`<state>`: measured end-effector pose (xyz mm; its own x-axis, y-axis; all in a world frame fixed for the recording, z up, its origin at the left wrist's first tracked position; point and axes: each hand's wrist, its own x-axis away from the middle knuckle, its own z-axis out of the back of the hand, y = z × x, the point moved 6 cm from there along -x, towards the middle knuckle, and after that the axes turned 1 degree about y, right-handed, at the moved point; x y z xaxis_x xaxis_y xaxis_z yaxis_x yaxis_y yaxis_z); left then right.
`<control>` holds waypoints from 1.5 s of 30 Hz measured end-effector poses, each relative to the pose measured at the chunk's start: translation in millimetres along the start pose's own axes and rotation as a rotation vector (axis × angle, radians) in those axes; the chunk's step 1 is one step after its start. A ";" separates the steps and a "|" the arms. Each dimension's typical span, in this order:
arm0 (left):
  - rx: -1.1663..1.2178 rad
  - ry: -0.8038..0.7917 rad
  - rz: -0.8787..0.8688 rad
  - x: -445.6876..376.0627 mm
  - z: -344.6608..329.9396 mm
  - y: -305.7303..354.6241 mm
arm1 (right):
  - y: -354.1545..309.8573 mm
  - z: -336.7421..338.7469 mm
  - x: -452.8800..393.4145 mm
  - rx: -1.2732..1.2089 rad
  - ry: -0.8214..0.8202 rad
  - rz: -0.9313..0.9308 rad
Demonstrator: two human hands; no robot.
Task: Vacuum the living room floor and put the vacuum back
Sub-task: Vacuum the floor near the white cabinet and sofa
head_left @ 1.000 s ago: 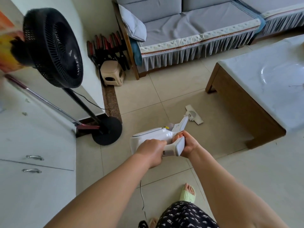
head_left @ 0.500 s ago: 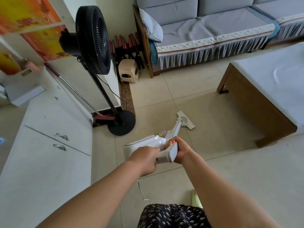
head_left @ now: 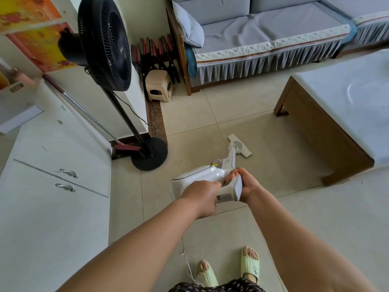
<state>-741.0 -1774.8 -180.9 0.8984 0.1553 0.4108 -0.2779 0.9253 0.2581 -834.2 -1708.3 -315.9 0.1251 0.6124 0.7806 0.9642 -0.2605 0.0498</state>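
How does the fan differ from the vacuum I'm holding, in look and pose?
The fan is black; the vacuum is white. The fan stands by itself on a round base, while the vacuum leans, gripped by the left hand and right hand. The fan's cord is black; the vacuum's is white. Both touch the tiled floor.

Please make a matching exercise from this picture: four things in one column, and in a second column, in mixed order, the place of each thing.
Things
1. vacuum head
2. plastic stool
3. standing fan
4. right hand

Places
A. on the vacuum's handle
B. on the floor beside the sofa's wooden end
C. flat on the tiles, in front of the coffee table
D. by the wall, next to the white cabinet

Pairs: 1-C, 2-B, 3-D, 4-A
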 end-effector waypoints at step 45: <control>0.136 0.118 0.281 36.7 -30.1 -0.1 | 30.2 -1.0 16.9 0.184 0.014 -0.158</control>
<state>-697.8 -1758.8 -192.1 0.8109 0.4445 0.3807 -0.5564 0.7871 0.2661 -803.3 -1706.6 -300.6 -0.0327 0.6238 0.7809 0.9981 -0.0208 0.0584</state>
